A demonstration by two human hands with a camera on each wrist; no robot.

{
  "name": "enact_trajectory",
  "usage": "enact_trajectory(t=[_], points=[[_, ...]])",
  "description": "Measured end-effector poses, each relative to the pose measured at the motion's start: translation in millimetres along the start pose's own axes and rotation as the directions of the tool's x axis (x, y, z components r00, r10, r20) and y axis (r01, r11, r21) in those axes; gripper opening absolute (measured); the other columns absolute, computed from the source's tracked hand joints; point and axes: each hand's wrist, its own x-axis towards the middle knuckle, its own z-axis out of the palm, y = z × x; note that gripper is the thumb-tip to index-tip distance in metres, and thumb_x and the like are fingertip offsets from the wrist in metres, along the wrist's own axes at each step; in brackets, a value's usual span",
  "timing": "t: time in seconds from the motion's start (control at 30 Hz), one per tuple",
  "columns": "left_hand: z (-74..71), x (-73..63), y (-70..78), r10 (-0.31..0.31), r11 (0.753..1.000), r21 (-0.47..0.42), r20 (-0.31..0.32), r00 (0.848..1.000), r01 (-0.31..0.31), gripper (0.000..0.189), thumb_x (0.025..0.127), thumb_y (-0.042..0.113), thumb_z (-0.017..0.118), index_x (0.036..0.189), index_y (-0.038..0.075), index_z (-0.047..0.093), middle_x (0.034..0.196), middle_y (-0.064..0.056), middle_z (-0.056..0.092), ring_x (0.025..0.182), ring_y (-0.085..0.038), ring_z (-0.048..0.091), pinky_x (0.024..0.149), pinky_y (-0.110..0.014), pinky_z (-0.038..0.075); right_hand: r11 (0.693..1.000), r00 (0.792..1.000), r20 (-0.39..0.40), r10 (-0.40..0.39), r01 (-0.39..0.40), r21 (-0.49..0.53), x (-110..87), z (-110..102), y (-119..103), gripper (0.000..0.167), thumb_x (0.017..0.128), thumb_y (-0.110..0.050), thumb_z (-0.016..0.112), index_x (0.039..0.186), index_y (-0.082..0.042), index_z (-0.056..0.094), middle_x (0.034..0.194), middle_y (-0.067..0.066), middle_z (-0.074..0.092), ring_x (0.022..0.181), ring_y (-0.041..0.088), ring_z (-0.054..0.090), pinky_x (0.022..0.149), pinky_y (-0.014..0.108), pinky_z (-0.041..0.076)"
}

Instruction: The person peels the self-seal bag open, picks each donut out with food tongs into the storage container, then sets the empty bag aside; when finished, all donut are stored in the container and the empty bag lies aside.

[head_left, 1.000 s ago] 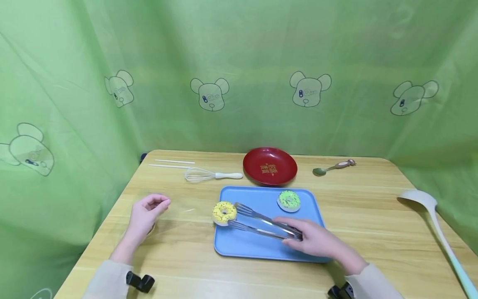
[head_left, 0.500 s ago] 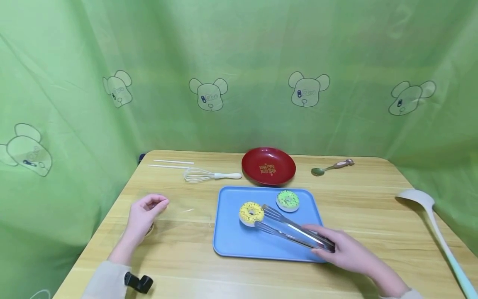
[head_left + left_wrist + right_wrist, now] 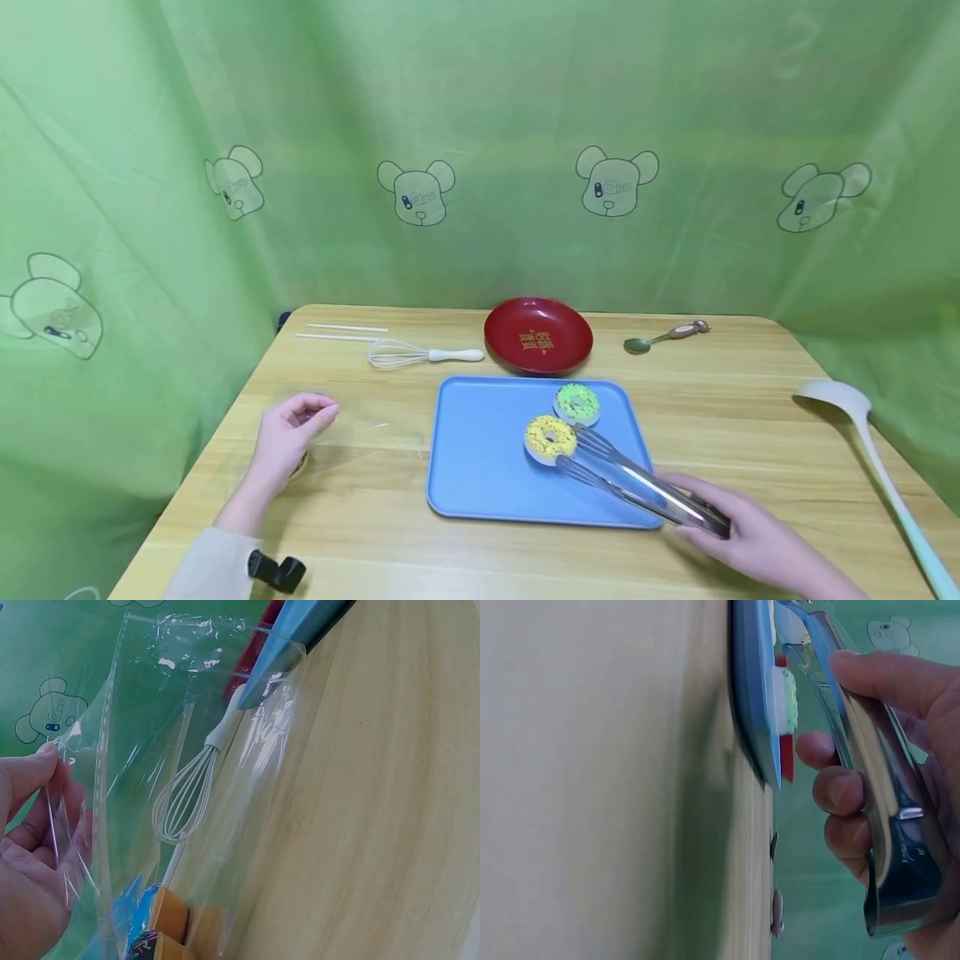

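Observation:
My left hand (image 3: 288, 437) pinches the edge of a clear plastic bag (image 3: 247, 787) at the table's left side. Inside the bag, low in the left wrist view, lie toy donuts: a blue-topped donut (image 3: 169, 911) and a dark donut with sprinkles (image 3: 161, 946). My right hand (image 3: 750, 533) grips metal tongs (image 3: 675, 497), thumb on one arm and fingers around the other. Their slotted tips touch the right side of a yellow sprinkled donut (image 3: 542, 446) over the blue tray (image 3: 480, 492). A green sprinkled donut (image 3: 572, 397) sits just behind it.
A red plate (image 3: 502, 342) stands behind the tray. Left of it lie a white whisk (image 3: 442, 355) and two white chopsticks (image 3: 345, 327). A small spoon (image 3: 663, 337) lies at the back right, a long ladle (image 3: 873, 442) along the right edge.
My right hand and the tongs have moved right, bringing the yellow donut from the tray's left edge across to near the green donut. My left hand stays where it was.

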Motion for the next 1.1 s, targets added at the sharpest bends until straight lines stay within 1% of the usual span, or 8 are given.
enact_trajectory(t=[0.13, 0.27, 0.43, 0.57, 0.77, 0.9, 0.97, 1.1], points=[[-0.9, -0.1, 0.0, 0.005, 1.000, 0.004, 0.005, 1.000, -0.005, 0.026, 0.085, 0.013, 0.069, 0.098, -0.007, 0.063, 0.093, -0.011, 0.066, 0.079, -0.010, 0.061, 0.071, -0.022, 0.052, 0.995, 0.995, 0.038, 0.092, -0.091, -0.027, -11.3, -6.0, 2.2, 0.050, 0.082, -0.020, 0.072, 0.129, -0.017, 0.053, 0.102, -0.006, 0.061, 0.079, 0.000, 0.052, 0.064, 0.016, 0.045], [-1.2, 0.1, -0.8, 0.000, 1.000, 0.008, 0.006, 1.000, 0.000, 0.026, 0.085, 0.015, 0.069, 0.098, -0.007, 0.063, 0.091, -0.010, 0.066, 0.079, -0.010, 0.061, 0.071, -0.022, 0.052, 0.982, 0.972, 0.143, 0.185, -0.189, 0.018, -19.5, -12.4, 6.0, 0.049, 0.088, -0.027, 0.065, 0.133, -0.018, 0.048, 0.088, -0.010, 0.055, 0.071, 0.001, 0.048, 0.057, 0.020, 0.041], [-1.2, 0.6, -1.8, -0.001, 1.000, 0.010, 0.012, 1.000, 0.001, 0.024, 0.084, 0.014, 0.070, 0.097, -0.006, 0.063, 0.091, -0.010, 0.066, 0.079, -0.010, 0.061, 0.071, -0.024, 0.053, 0.964, 0.940, 0.241, 0.241, -0.260, 0.048, -26.5, -17.7, 13.8, 0.052, 0.090, -0.029, 0.061, 0.137, -0.016, 0.042, 0.097, -0.003, 0.057, 0.074, 0.002, 0.050, 0.058, 0.020, 0.041], [-0.9, 0.5, -2.5, 0.007, 1.000, 0.016, 0.013, 1.000, -0.007, 0.023, 0.084, 0.014, 0.070, 0.097, -0.004, 0.064, 0.091, -0.011, 0.066, 0.079, -0.011, 0.062, 0.070, -0.025, 0.053, 0.958, 0.923, 0.274, 0.270, -0.286, 0.016, -29.1, -17.8, 16.8, 0.054, 0.090, -0.034, 0.061, 0.136, -0.014, 0.044, 0.108, 0.004, 0.058, 0.080, 0.001, 0.050, 0.061, 0.020, 0.042], [-1.3, -0.2, -2.0, 0.008, 1.000, 0.015, 0.013, 1.000, -0.008, 0.023, 0.084, 0.014, 0.070, 0.097, -0.004, 0.064, 0.092, -0.012, 0.066, 0.079, -0.012, 0.061, 0.070, -0.026, 0.053, 0.947, 0.903, 0.305, 0.301, -0.321, 0.015, -28.4, -16.7, 17.6, 0.057, 0.089, -0.038, 0.060, 0.137, -0.012, 0.043, 0.106, 0.006, 0.057, 0.078, 0.001, 0.049, 0.060, 0.019, 0.040], [-1.4, -0.3, -0.7, 0.001, 1.000, 0.013, 0.011, 1.000, -0.002, 0.024, 0.084, 0.014, 0.069, 0.098, -0.005, 0.063, 0.092, -0.012, 0.066, 0.079, -0.012, 0.061, 0.071, -0.026, 0.053, 0.954, 0.918, 0.269, 0.293, -0.300, -0.017, -29.2, -16.6, 16.8, 0.057, 0.088, -0.037, 0.063, 0.135, -0.010, 0.045, 0.103, 0.004, 0.057, 0.077, 0.000, 0.047, 0.059, 0.019, 0.040], [-1.4, -0.1, -0.1, -0.004, 1.000, 0.011, 0.010, 1.000, 0.004, 0.024, 0.084, 0.014, 0.069, 0.098, -0.005, 0.063, 0.092, -0.012, 0.066, 0.079, -0.012, 0.061, 0.071, -0.026, 0.053, 0.954, 0.920, 0.260, 0.292, -0.301, -0.003, -30.5, -17.0, 17.2, 0.057, 0.087, -0.034, 0.065, 0.135, -0.011, 0.046, 0.102, 0.005, 0.056, 0.071, -0.002, 0.047, 0.056, 0.018, 0.040], [-1.7, 0.9, 0.0, -0.010, 1.000, 0.011, 0.011, 1.000, 0.009, 0.026, 0.084, 0.016, 0.070, 0.098, -0.004, 0.063, 0.092, -0.011, 0.066, 0.080, -0.014, 0.062, 0.072, -0.030, 0.054, 0.963, 0.941, 0.217, 0.258, -0.267, 0.014, -34.8, -19.9, 18.2, 0.055, 0.086, -0.026, 0.067, 0.136, -0.013, 0.045, 0.095, 0.000, 0.055, 0.066, -0.002, 0.044, 0.052, 0.019, 0.037]])
